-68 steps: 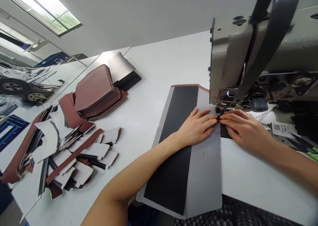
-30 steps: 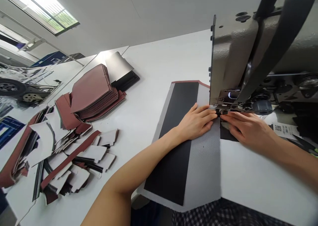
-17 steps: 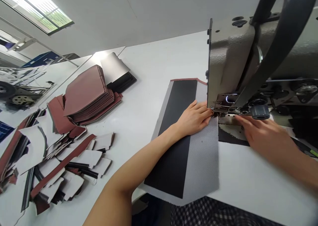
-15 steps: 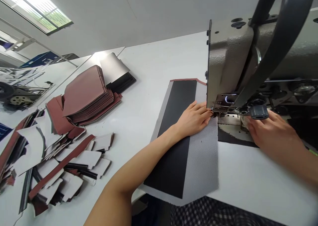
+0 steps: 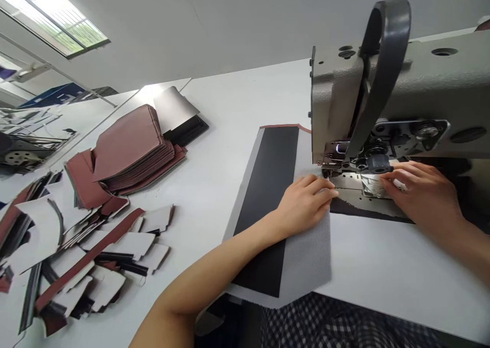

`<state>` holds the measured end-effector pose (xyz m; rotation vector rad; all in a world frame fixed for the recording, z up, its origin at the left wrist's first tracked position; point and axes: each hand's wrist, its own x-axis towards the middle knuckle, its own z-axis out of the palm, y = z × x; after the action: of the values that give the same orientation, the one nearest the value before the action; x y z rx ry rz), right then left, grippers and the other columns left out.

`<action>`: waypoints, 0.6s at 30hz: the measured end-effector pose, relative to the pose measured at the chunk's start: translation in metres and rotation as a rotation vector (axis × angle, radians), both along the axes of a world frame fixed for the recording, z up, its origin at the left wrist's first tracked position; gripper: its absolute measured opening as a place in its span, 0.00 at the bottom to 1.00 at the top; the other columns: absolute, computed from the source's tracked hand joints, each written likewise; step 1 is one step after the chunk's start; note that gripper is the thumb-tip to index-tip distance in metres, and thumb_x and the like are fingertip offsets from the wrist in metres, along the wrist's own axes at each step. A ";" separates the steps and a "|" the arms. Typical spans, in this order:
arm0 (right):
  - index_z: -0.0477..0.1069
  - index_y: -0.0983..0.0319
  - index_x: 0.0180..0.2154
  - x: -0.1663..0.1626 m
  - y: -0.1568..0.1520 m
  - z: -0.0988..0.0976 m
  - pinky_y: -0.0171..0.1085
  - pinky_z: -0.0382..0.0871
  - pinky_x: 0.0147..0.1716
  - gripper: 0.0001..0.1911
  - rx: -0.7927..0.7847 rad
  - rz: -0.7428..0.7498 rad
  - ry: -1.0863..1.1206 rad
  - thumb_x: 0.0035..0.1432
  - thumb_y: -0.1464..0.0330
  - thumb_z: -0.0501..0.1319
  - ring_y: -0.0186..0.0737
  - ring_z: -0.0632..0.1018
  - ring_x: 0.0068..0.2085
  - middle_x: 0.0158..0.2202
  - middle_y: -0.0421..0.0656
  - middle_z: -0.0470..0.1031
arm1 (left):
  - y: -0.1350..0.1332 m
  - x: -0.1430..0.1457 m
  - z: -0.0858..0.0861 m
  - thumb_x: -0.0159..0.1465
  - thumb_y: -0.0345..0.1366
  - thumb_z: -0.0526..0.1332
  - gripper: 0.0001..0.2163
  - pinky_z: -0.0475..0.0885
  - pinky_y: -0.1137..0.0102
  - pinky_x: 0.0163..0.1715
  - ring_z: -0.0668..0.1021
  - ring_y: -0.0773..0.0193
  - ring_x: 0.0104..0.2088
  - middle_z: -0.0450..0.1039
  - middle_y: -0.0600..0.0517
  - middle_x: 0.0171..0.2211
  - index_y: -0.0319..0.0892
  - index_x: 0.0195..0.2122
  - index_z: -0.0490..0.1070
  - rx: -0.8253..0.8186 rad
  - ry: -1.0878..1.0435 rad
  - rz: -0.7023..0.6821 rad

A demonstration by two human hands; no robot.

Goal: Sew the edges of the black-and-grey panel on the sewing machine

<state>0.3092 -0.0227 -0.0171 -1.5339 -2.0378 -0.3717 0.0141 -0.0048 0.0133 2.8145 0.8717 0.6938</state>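
Observation:
My left hand (image 5: pixel 307 203) rests on the right part of a grey mesh-like panel (image 5: pixel 310 256) with a black strip (image 5: pixel 264 200) along it and a reddish far edge. Its bent fingertips close at the panel's right edge, just in front of the presser foot of a sewing machine (image 5: pixel 337 108). My right hand (image 5: pixel 424 190) is at the machine bed, right of the needle area. Its thumb and fingers close around a small whitish block (image 5: pixel 372 184) on the metal plate (image 5: pixel 348 197). The fingers' far side is partly hidden.
A stack of reddish-brown panels (image 5: pixel 130 144) lies to the left on the white table (image 5: pixel 214 184), beside a silvery sheet (image 5: pixel 174 108). Nearer, many loose cut pieces (image 5: pixel 111 287) are heaped. A black curved handle-like part (image 5: pixel 386 67) rises in front of the machine head.
My left hand has drawn slightly back from the needle and its fingers have curled at the panel's edge. My view has shifted, showing more of the machine and my right hand.

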 end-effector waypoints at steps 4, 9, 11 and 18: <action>0.77 0.58 0.33 0.000 0.003 -0.004 0.44 0.68 0.42 0.20 -0.067 0.046 0.007 0.70 0.60 0.52 0.45 0.78 0.42 0.37 0.42 0.81 | -0.002 0.018 0.001 0.74 0.33 0.53 0.12 0.75 0.66 0.47 0.78 0.61 0.45 0.80 0.48 0.49 0.41 0.48 0.77 -0.026 0.020 -0.075; 0.80 0.56 0.33 0.005 0.005 -0.004 0.42 0.70 0.43 0.21 -0.022 0.045 0.062 0.72 0.58 0.53 0.43 0.78 0.45 0.39 0.41 0.82 | -0.001 0.033 -0.003 0.73 0.32 0.52 0.13 0.75 0.66 0.48 0.78 0.61 0.44 0.80 0.50 0.49 0.41 0.47 0.77 -0.074 0.008 -0.098; 0.80 0.57 0.34 0.009 0.003 0.000 0.42 0.70 0.43 0.20 -0.013 0.052 0.064 0.73 0.59 0.54 0.43 0.78 0.46 0.42 0.41 0.82 | -0.001 0.036 -0.003 0.73 0.32 0.53 0.13 0.76 0.65 0.49 0.78 0.60 0.46 0.80 0.50 0.50 0.41 0.48 0.77 -0.137 -0.028 -0.100; 0.78 0.58 0.45 -0.019 -0.035 0.026 0.45 0.69 0.55 0.06 0.046 0.331 -0.012 0.68 0.72 0.63 0.46 0.78 0.53 0.49 0.41 0.81 | -0.010 0.035 0.014 0.70 0.44 0.61 0.13 0.77 0.71 0.38 0.81 0.65 0.37 0.80 0.49 0.38 0.40 0.47 0.74 -0.928 -0.391 0.122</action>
<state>0.2898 -0.0574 0.0089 -1.1419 -2.2277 -0.2952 0.0493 -0.0144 0.0272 1.7547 0.9575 0.6026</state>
